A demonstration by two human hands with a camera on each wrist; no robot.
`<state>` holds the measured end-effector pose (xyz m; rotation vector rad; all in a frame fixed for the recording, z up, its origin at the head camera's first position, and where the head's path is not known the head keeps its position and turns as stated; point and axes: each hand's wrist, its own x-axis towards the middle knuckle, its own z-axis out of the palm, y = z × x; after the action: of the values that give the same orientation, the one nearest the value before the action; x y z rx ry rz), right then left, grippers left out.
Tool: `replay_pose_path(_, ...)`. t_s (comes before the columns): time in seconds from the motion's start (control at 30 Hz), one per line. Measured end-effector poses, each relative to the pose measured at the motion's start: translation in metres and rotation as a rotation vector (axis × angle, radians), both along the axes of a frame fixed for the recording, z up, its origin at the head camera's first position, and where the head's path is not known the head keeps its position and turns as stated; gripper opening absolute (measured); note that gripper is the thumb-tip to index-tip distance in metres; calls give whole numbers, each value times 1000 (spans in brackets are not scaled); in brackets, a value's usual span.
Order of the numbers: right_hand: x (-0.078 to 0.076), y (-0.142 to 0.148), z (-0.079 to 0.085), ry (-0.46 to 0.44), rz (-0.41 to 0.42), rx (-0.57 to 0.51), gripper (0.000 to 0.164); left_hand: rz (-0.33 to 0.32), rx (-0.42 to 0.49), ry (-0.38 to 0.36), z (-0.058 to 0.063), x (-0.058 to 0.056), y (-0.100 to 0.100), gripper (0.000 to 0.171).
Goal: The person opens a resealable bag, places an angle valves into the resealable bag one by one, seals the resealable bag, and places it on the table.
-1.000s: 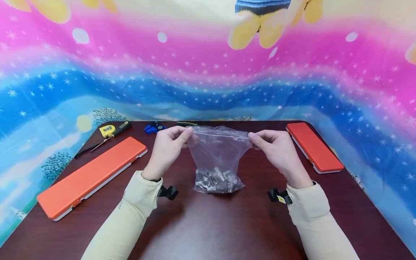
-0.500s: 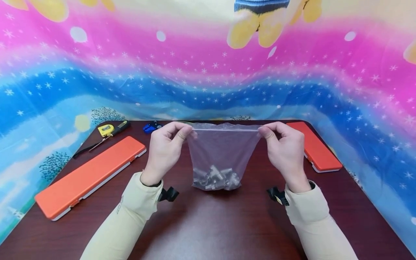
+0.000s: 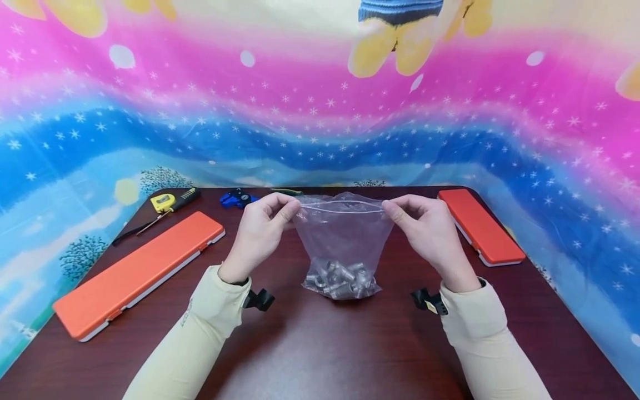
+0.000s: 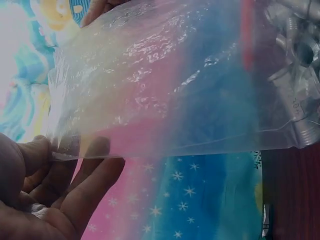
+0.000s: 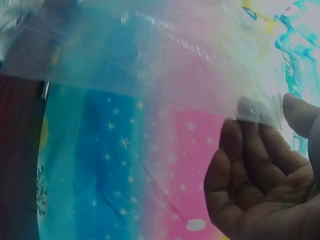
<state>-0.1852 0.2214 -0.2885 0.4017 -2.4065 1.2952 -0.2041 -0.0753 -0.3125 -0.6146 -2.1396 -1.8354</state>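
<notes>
A clear zip-lock bag (image 3: 345, 236) hangs upright between my hands, its white zip strip along the top. Shiny metal pipe fittings (image 3: 342, 279), some threaded, lie heaped in its bottom, close over the dark table. My left hand (image 3: 260, 233) pinches the bag's upper left corner between thumb and fingers. At the upper right corner my right hand (image 3: 427, 236) pinches the plastic the same way. In the left wrist view, the fittings (image 4: 297, 75) show through the plastic at the right. The right wrist view has the thumb and fingers (image 5: 260, 150) at the bag's edge.
A long orange case (image 3: 142, 272) lies on the left of the table (image 3: 320, 355), another orange case (image 3: 482, 228) on the right. Toward the back left are a yellow tape measure (image 3: 163, 202), a black-handled tool (image 3: 184, 199) and a blue tool (image 3: 237, 198). A patterned cloth (image 3: 300, 111) stands behind.
The hands moved apart, stretching the bag's top taut, then came back closer together. The zip strip now sags slightly, and the bag hangs a little lower and further right than half a second ago.
</notes>
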Motion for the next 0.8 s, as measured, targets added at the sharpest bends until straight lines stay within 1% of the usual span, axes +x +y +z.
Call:
replay_pose_path(0.13, 0, -1, -1, 54, -40, 14, 27, 10, -12, 56, -2, 0, -1, 24)
replay_pose_path(0.2, 0, 0, -1, 81, -52, 39, 25, 31, -24, 95, -5, -1, -1, 24)
replay_pose_path(0.27, 0, 2, 0, 90, -39, 65, 22, 61, -50, 134, -7, -2, -2, 24)
replay_pose_path(0.37, 0, 6, 1, 94, -9, 104, 17, 87, -78, 182, -11, -4, -4, 22)
replay_pose_path(0.47, 0, 11, 2, 92, 12, 135, 15, 89, -97, 235, -12, -6, -5, 17)
replay_pose_path(0.63, 1, 14, 4, 96, 24, 174, 15, 101, -134, 339, -13, -7, -8, 11)
replay_pose_path(0.73, 2, 14, 5, 130, 18, 203, 13, 109, -155, 404, -13, -8, -8, 9)
replay_pose_path(0.8, 3, 14, 5, 159, 16, 217, 12, 99, -158, 452, -14, -10, -8, 8)
